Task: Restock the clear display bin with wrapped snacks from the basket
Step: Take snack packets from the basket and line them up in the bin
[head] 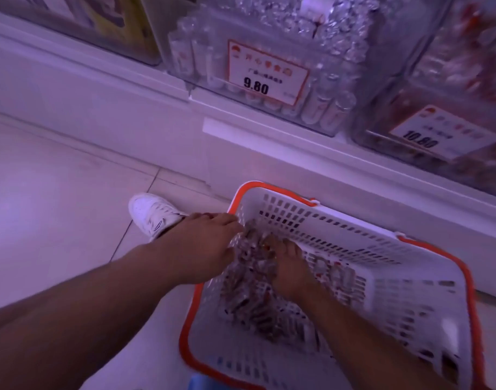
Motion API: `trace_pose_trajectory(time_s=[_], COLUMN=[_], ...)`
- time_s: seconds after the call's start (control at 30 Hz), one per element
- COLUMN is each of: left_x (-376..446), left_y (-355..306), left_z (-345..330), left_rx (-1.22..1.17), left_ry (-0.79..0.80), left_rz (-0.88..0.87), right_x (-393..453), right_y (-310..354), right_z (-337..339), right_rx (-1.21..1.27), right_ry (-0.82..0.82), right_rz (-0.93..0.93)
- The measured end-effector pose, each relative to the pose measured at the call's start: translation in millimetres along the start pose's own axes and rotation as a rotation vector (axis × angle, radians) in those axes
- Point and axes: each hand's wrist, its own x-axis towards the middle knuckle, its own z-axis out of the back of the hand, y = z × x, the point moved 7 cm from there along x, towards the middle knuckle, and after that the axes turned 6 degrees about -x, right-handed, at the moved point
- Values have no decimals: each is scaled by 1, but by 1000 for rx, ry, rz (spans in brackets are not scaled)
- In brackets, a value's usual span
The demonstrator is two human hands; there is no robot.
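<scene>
Head view: both forearms reach down into the white basket [387,280] with its orange rim, on the floor below the shelf. The left hand [204,249] and right hand [290,268] dig into the wrapped snacks [252,294], fingers buried; whether either grips any cannot be told. The clear display bin [269,60], tagged 9.80, sits far above.

Bare forearms, one white sneaker

Both forearms are sleeveless; the left hand [204,243] and right hand [290,270] wear no gloves. A white lace-up sneaker [154,213] shows at far left.
</scene>
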Motion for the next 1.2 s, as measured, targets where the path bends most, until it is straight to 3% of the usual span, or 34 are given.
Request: trace_pose_trajectory(time_s=[0.17,0.33,0.47,0.77,1.0,1.1,1.2], left_x=[-5,-4,-4,-2,-1,-2,3], left_y=[16,11,5,-2,0,2,4], left_z=[-10,0,2,1,1,-5,-6], left_rx=[-138,-157,-137,-79,-99,-87,-3], left_ry=[-18,-69,-19,-5,-34,-56,-48], left_rz=[-39,-13,17,30,18,22,34], right_x=[43,50,47,59,36,29,25], right_y=[29,32,40,52,32,6,-4], right_z=[-22,-38,-48,-43,-55,-51,-22], right_rx=[-200,-52,-149,-102,-250,-190,87], right_ry=[44,-51,16,23,102,107,44], right_rz=[99,-92,-106,-214,-6,38,43])
